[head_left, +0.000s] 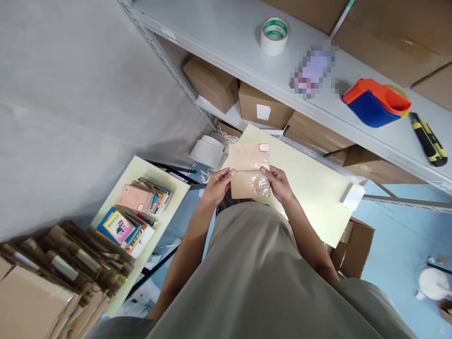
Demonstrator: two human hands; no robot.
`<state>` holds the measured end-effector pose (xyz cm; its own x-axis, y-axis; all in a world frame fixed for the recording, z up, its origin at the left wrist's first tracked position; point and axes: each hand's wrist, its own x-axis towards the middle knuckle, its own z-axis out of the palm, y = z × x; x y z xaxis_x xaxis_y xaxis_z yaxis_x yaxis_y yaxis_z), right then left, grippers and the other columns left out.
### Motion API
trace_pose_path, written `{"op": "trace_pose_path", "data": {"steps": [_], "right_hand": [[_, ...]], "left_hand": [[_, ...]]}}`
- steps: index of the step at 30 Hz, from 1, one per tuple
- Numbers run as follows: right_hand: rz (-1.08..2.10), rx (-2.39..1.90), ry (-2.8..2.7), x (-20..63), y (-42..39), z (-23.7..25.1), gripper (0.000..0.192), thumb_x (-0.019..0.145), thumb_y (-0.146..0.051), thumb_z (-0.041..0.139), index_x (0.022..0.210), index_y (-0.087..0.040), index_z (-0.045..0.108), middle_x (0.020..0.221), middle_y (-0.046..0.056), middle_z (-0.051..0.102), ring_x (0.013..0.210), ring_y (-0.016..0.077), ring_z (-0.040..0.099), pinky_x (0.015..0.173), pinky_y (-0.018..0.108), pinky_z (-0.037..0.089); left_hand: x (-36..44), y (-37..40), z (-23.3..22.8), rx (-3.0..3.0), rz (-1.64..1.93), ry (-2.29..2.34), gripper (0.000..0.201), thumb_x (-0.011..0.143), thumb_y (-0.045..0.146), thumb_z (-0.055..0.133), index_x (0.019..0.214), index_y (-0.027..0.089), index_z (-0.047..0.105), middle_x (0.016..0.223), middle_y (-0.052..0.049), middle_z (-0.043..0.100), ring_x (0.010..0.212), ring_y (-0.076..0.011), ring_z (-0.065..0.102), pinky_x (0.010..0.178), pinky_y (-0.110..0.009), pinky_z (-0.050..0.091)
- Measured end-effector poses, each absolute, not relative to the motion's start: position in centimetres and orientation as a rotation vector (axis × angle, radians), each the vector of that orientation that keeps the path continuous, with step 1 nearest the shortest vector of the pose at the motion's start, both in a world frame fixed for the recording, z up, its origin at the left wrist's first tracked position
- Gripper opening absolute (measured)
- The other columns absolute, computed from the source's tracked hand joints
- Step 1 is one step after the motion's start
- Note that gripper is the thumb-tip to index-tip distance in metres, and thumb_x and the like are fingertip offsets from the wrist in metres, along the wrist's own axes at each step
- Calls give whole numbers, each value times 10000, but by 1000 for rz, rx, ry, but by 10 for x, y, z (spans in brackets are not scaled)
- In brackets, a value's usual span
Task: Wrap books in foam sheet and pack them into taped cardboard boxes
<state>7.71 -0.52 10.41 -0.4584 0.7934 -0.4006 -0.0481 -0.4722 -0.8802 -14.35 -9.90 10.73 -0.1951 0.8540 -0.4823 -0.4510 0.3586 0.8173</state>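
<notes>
Beside grey shelving, a pale desk is stretching below a tan booklet; the left grip and right grip are pinching its opposite edges. Keeping pressure light should be sparing its glossy, apparently plastic cover from creases.

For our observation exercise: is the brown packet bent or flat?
The packet is held flat: straight edges, no bend visible, left hand and right hand pinching opposite sides.

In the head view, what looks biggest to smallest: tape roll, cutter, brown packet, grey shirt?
1. Grey shirt
2. Brown packet
3. Tape roll and cutter: too alike to rank.
</notes>
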Motion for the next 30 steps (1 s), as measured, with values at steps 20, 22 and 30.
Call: {"op": "trace_pose_path", "data": {"steps": [20,22,30], "right_hand": [[1701,-1230,-1420,76,-8,95,633,894,-852,783,1069,-244,795,990,62,850,917,268,781,830,393,654],[1833,-1159,-1350,84,-3,95,638,888,-830,817,1139,-244,805,1069,74,871,955,277,800,873,413,658],[1955,-1091,-1322,88,1,98,650,850,-802,896,1143,-226,834,1093,77,892,1012,286,827,925,426,669]], "left_hand": [[-131,-98,87,873,1216,1630,758,830,633,958,1448,236,769,1586,-176,729,1502,-367,680,1194,-498,615],[-149,-96,80,813,1233,1702,814,818,654,960,1474,221,745,1553,-197,740,1475,-373,689,1185,-510,601],[-166,-93,93,831,1187,1525,591,782,691,975,1050,181,842,1061,-119,868,1076,-305,811,1021,-421,645]]}}
